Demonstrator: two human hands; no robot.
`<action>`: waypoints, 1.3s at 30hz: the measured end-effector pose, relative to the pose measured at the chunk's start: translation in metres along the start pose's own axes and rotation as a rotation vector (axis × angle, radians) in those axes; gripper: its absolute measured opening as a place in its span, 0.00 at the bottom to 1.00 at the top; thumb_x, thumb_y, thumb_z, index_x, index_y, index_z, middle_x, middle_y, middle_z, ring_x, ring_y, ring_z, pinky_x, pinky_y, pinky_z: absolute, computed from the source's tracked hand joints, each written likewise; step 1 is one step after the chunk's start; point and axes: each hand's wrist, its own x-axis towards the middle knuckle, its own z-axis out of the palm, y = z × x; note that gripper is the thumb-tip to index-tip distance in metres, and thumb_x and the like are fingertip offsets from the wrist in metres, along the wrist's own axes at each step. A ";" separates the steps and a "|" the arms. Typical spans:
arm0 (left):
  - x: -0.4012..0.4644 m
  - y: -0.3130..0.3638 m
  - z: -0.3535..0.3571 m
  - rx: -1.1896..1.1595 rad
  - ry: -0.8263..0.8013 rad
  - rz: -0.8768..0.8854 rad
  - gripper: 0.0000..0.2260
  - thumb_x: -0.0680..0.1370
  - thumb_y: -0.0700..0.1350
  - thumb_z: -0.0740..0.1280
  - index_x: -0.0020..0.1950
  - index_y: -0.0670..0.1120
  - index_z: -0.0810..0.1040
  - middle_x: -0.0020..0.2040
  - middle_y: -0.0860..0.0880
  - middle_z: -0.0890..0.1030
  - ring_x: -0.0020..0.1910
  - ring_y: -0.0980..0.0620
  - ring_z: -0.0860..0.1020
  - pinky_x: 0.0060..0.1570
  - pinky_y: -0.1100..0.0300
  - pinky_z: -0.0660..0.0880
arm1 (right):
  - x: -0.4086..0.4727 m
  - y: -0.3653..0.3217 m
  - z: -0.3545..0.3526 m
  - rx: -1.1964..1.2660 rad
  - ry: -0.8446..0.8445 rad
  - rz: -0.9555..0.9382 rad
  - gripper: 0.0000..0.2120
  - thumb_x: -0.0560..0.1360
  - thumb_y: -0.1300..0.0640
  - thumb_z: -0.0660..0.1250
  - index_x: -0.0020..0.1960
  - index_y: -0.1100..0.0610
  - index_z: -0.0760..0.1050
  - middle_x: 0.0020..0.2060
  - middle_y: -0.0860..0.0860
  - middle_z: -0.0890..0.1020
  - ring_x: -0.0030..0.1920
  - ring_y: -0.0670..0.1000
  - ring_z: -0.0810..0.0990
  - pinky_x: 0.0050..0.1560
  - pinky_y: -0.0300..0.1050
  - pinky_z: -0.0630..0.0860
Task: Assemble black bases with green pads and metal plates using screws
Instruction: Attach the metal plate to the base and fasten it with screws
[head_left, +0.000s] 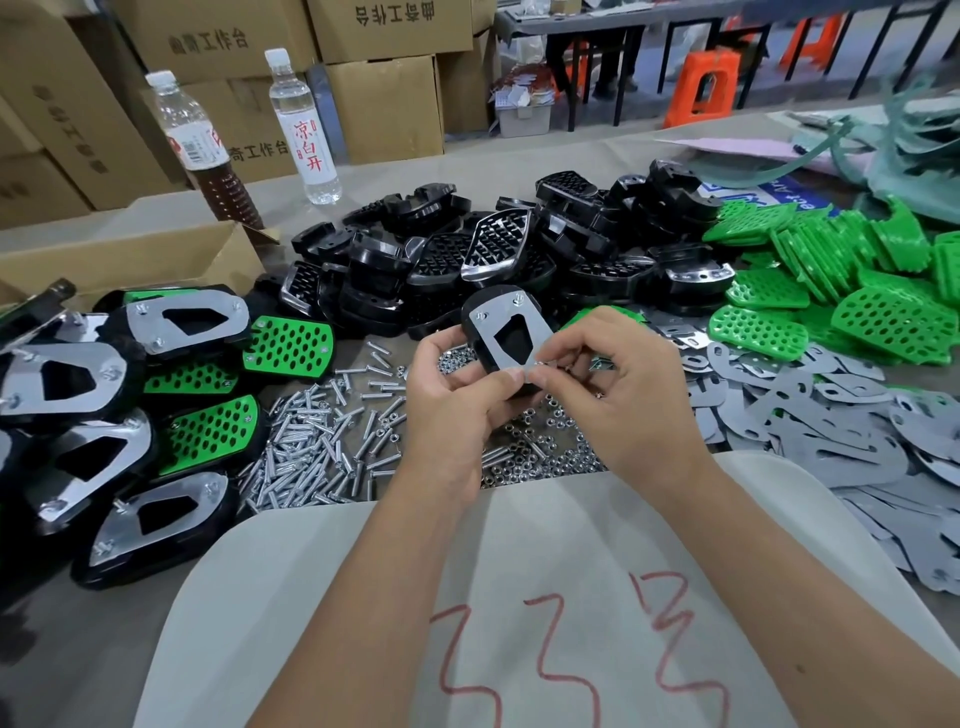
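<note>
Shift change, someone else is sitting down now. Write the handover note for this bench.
Left hand grips the black base with metal plate on top, held above the table. Right hand pinches at the plate's near tip, apparently fitting a nut.
Two far corners of the plate already show screws.
Finished units lie stacked left. Screws and nuts lie below the hands; loose black bases behind; green pads and metal plates right.
Left: finish this fastener, then continue through the piles.

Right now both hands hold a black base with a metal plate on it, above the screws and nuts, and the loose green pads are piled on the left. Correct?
Not quite. In the head view the loose green pads are piled on the right. The rest stands: left hand and right hand hold the black base with its metal plate above the screws and nuts.
</note>
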 end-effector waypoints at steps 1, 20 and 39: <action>0.000 0.000 0.000 -0.001 -0.002 -0.001 0.24 0.76 0.25 0.68 0.69 0.40 0.69 0.49 0.38 0.87 0.46 0.43 0.87 0.46 0.51 0.84 | 0.000 0.000 0.000 0.007 -0.001 0.000 0.05 0.74 0.62 0.78 0.48 0.58 0.85 0.41 0.51 0.79 0.41 0.52 0.78 0.40 0.52 0.80; 0.000 0.000 0.000 0.002 -0.008 0.006 0.24 0.76 0.26 0.69 0.69 0.41 0.69 0.50 0.37 0.87 0.47 0.42 0.87 0.45 0.52 0.84 | 0.002 0.010 0.001 0.086 0.002 0.031 0.07 0.73 0.61 0.80 0.49 0.54 0.86 0.41 0.49 0.78 0.39 0.53 0.77 0.38 0.54 0.79; -0.001 0.002 0.002 -0.027 0.032 -0.022 0.23 0.76 0.26 0.69 0.68 0.39 0.70 0.49 0.36 0.87 0.45 0.42 0.86 0.42 0.55 0.83 | 0.000 0.004 -0.003 0.303 0.008 0.138 0.15 0.72 0.55 0.78 0.43 0.62 0.73 0.36 0.58 0.76 0.34 0.58 0.78 0.33 0.58 0.73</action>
